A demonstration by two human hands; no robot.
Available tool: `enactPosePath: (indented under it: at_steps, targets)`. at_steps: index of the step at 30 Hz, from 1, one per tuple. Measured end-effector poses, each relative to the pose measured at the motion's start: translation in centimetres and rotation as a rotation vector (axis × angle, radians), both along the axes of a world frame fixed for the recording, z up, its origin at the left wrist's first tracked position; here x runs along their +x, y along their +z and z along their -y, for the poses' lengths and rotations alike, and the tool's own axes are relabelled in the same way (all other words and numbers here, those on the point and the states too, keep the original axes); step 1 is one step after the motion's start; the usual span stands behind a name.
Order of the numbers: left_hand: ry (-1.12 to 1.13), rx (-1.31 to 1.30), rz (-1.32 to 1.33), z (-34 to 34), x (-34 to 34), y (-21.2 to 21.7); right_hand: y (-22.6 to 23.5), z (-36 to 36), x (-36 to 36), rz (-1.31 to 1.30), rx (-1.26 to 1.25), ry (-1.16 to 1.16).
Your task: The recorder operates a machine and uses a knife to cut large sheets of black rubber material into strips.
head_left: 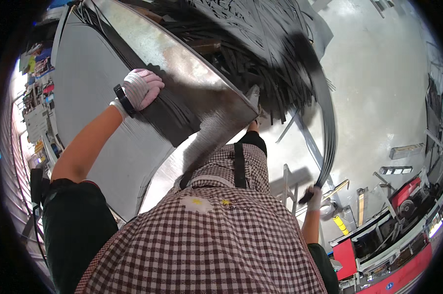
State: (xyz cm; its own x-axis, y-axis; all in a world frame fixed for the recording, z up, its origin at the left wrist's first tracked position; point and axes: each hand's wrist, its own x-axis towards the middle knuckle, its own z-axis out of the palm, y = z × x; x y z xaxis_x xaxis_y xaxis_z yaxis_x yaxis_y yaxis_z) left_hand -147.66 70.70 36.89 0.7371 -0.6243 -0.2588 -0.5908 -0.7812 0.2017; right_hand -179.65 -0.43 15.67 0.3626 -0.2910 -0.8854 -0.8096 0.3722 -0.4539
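Well, R hand point(315, 198) clenches an end of the strip bundle point(328, 122) — I'd guess bendy, prob. slick, best gripped there; L hand point(142, 89) lies curled on flat strips point(168, 121), can't tell if pinching.

The far end of the strips point(329, 127) in the right hand point(314, 197) was blurred, and where it met the pile point(275, 73) could not be told. That hand was too small for its fingers to be made out. The top edge cut off the pile and the metal tray point(167, 41). The left hand point(143, 89) hid part of the bundle point(168, 116) and its own palm. Clutter point(40, 73) at left was too small to identify.
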Motion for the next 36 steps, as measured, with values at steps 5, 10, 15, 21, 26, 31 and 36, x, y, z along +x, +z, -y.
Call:
enactPosePath:
  at_steps: [5, 10, 15, 21, 26, 31, 36]
  targets:
    - [-0.005, -0.01, 0.001, -0.5, 0.0, -1.1, -5.4, 6.2, -14.8, -0.413, -0.029, -0.528]
    - [0.073, 0.0, -0.103, 0.9, 1.2, -2.4, -17.2, 15.2, -2.7, 0.328, -0.062, 0.354]
    - [-0.012, 0.191, -0.098, 3.0, 1.2, 1.6, -13.9, -10.1, 35.1, 0.686, -0.488, 1.026]
    - [0.138, 0.205, 0.018, 2.7, -0.1, 1.4, 13.8, -42.2, 44.5, 1.211, -0.138, 0.934]
    - [0.263, 0.23, 0.039, 1.9, -0.3, 0.1, 16.1, -50.6, 32.8, 1.829, -1.128, 1.625]
    - [0.643, -0.255, -0.173, 2.7, -0.4, 2.4, 18.9, -51.0, 33.4, 0.57, 0.112, 1.032]
    - [0.197, 0.254, 0.253, 0.8, -0.5, -4.7, 17.7, -59.2, 38.6, 1.132, 0.22, 1.211]
